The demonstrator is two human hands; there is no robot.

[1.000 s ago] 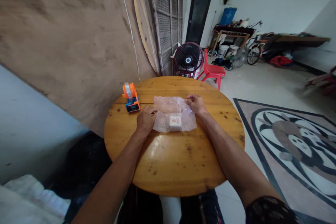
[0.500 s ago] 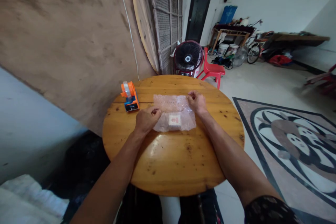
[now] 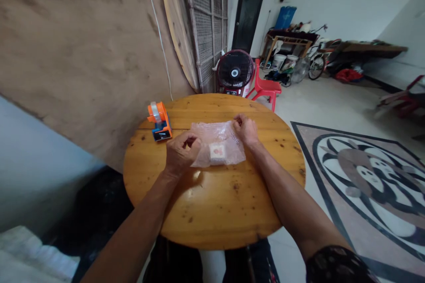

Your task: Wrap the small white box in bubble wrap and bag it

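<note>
A sheet of clear bubble wrap point(image 3: 212, 132) lies on the round wooden table point(image 3: 219, 212). On the sheet's near part sits a small whitish box point(image 3: 217, 153) with a reddish print on top. At the sheet's left edge is my left hand point(image 3: 183, 150), its fingers curled with thumb and fingertips pinched on the wrap. My right hand point(image 3: 245, 129) is at the far right corner, fingers closed on the wrap there. Neither hand touches the box.
An orange and blue tape dispenser point(image 3: 159, 121) stands at the table's far left. Beyond the far edge are a dark red fan point(image 3: 235, 70) and a red plastic chair point(image 3: 265, 85). A brown board leans along the left.
The left part of the wrap has been lifted and its fold near the box has shifted. My left hand has risen slightly. The whole view has moved a little.
</note>
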